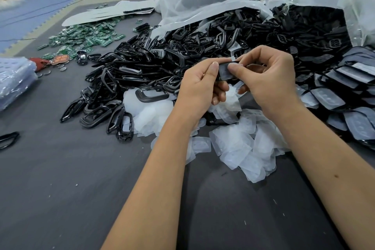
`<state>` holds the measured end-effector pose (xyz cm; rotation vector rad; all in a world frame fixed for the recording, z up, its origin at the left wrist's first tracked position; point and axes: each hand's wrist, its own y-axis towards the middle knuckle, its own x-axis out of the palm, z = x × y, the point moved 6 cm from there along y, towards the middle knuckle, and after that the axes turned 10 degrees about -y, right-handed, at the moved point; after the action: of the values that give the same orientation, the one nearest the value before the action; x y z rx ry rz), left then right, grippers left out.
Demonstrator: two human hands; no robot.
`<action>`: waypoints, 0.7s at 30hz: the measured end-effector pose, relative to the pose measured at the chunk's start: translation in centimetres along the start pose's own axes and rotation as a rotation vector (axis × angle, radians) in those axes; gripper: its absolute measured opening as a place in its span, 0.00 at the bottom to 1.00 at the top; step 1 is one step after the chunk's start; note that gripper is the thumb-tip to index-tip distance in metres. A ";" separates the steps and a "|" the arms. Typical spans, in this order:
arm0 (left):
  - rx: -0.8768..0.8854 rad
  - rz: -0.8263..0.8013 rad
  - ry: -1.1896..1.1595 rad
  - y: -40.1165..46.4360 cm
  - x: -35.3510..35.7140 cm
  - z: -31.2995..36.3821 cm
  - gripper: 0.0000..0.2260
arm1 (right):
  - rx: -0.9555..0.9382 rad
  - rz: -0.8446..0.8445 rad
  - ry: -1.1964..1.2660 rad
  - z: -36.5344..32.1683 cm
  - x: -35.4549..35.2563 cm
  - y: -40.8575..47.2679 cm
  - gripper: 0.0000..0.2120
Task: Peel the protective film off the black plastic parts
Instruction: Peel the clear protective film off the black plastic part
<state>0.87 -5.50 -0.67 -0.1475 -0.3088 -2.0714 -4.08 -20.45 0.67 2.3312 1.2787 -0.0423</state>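
Progress, left to right: bare black frames (121, 79) heaped at centre left, a drift of discarded films (233, 144) at lower centre on the grey table (60, 189), and film-covered parts (345, 95) stacked at the right edge below an open bag (316, 26) of further stock (judged well under way, with much left to do). Left hand (199, 87), centre frame, raised above the pile, thumb and curled fingers pinching the near end of one black part (224, 71). Right hand (269, 75), just beside it, fingers curled, thumb and forefinger nipping the film (233, 59) at that part's upper edge, seemingly lifting it.
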 end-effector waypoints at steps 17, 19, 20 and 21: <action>0.061 0.074 0.120 0.3 0.2 -0.4 0.09 | -0.020 0.012 0.027 0.1 0.5 -0.1 0.09; 0.060 0.083 0.121 0.4 0.2 -0.4 0.09 | -0.020 0.021 0.032 0.1 0.5 -0.1 0.09; 0.056 0.085 0.119 0.4 0.2 -0.4 0.10 | -0.020 0.026 0.030 0.1 0.5 -0.1 0.09; 0.051 0.088 0.116 0.4 0.2 -0.4 0.10 | -0.020 0.029 0.026 0.1 0.5 -0.1 0.09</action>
<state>1.15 -5.96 -0.98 -0.0095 -0.2785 -1.9747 -3.86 -20.03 0.42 2.3405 1.2522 0.0105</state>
